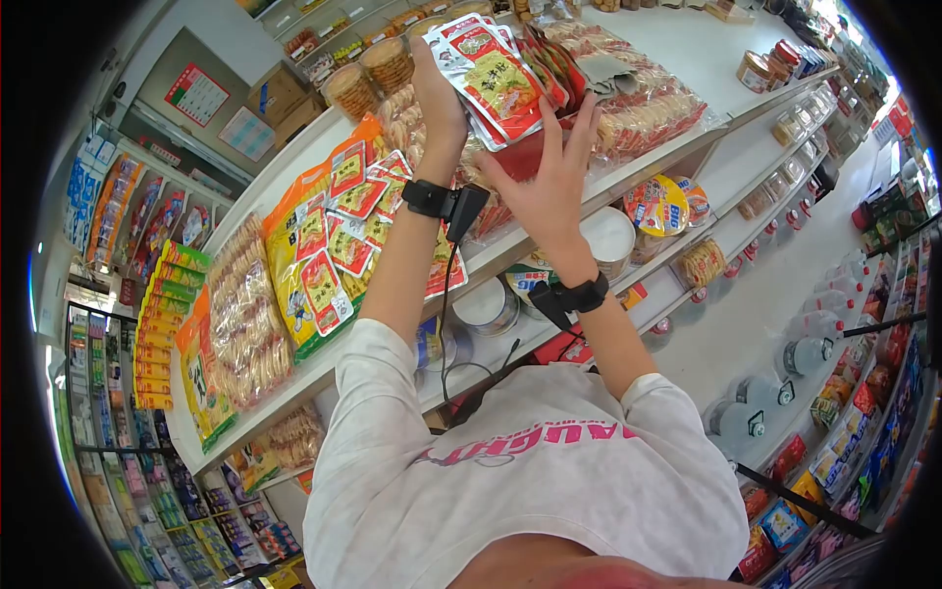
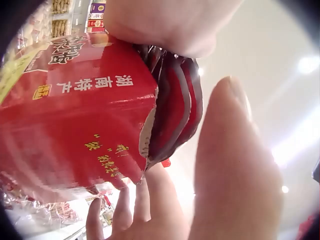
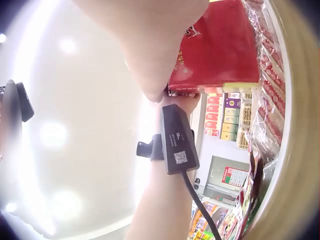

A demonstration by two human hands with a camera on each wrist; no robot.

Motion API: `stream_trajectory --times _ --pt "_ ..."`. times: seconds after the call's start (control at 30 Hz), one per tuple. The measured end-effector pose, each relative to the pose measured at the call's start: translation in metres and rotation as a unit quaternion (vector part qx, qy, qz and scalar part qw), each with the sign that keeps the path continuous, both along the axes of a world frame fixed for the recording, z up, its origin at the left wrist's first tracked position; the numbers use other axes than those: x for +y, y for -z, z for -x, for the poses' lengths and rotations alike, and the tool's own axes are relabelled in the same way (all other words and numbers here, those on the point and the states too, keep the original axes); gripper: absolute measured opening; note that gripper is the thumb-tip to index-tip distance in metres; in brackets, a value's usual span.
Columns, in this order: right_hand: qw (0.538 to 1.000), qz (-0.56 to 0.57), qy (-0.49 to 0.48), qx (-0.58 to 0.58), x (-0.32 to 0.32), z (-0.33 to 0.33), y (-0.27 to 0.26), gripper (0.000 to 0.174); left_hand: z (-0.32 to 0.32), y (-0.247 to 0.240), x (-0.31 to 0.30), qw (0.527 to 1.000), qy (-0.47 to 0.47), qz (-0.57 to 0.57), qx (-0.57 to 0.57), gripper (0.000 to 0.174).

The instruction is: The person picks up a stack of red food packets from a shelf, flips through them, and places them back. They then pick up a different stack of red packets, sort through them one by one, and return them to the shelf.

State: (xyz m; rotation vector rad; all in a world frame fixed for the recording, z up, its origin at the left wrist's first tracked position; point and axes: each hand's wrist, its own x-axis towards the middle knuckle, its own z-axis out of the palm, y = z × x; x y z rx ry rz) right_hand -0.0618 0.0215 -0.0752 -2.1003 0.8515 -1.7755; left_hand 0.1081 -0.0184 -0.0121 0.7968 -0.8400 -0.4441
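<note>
In the head view, my left hand [image 1: 442, 110] holds a stack of red and white food packets [image 1: 498, 83] at its left side, its fingertips hidden. Beneath them is a red box [image 1: 517, 157]; its torn edge and the dark packet edges inside show in the left wrist view, where the box [image 2: 75, 130] fills the left. My right hand [image 1: 549, 191] has its fingers spread and fairly straight, the fingertips at the packets' lower right edge. That hand's thumb and fingers [image 2: 230, 165] show below and right of the box in the left wrist view. The right wrist view shows the box [image 3: 220, 45] beside both hands.
Loose small packets [image 1: 326, 285] lie on a yellow and orange bag on the white counter [image 1: 368, 339]. Bagged biscuits [image 1: 250, 314] are to the left, more bags [image 1: 648, 108] to the right. Round tubs [image 1: 350, 90] stand behind; shelves below hold cup noodles [image 1: 657, 204].
</note>
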Motion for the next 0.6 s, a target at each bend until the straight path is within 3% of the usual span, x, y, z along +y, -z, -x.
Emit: stream_trajectory --times 0.2,0.33,0.6 --pt "0.999 -0.03 -0.002 -0.039 -0.006 -0.013 0.001 0.093 -0.011 0.003 -0.003 0.994 0.004 0.095 0.048 0.061" --pt "0.999 -0.024 0.001 -0.033 -0.009 -0.007 0.004 0.09 -0.026 -0.001 0.002 0.996 -0.063 0.048 -0.04 0.059" --pt "0.995 -0.061 -0.044 -0.06 -0.01 -0.008 0.009 0.09 -0.049 0.004 0.0 0.988 0.148 -0.013 0.039 0.064"
